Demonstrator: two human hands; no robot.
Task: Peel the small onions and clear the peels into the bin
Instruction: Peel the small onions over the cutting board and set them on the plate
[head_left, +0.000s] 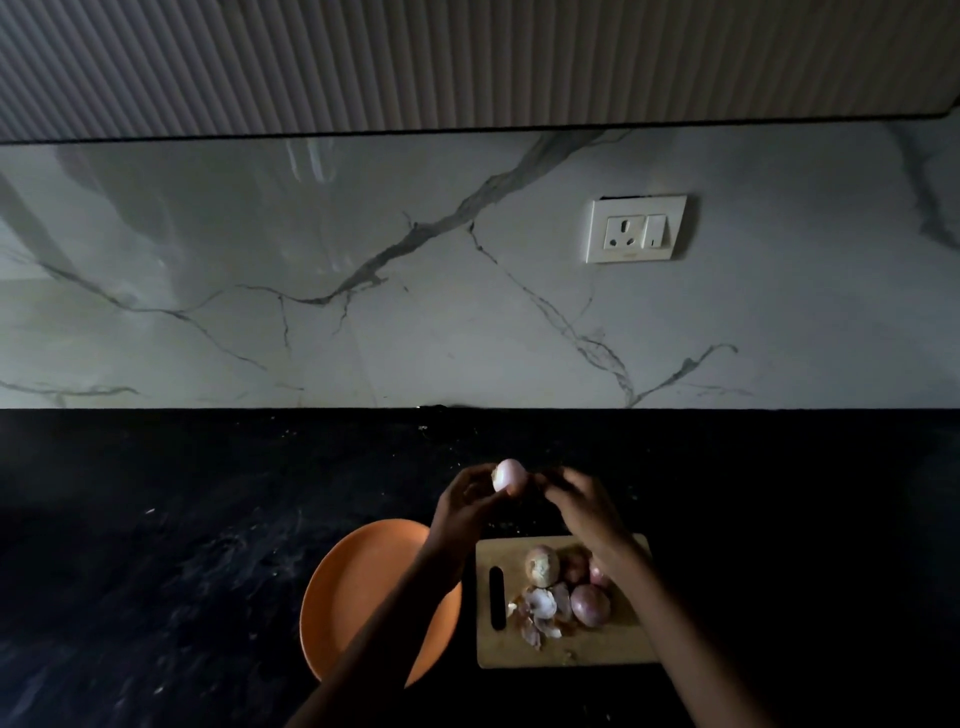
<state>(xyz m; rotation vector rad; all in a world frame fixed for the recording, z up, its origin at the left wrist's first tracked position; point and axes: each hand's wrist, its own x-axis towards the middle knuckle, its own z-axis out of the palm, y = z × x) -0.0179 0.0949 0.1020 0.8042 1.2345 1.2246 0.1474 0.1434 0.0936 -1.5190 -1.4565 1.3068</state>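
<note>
My left hand (467, 501) holds a small pale pink onion (508, 474) up above the dark counter, fingers curled round it. My right hand (576, 499) meets the onion from the right, its fingertips at the onion's side; whether it pinches peel is too dark to tell. Below the hands lies a wooden cutting board (613, 649) with several small onions: a brownish one (541, 566), a reddish one (590, 605) and others partly hidden by my right wrist. A heap of loose peels (543, 610) lies on the board's left part.
An orange plate (358, 587) sits left of the board, partly under my left forearm. The black counter (182, 545) runs back to a marble-pattern wall with a socket (636, 228). No bin is in view.
</note>
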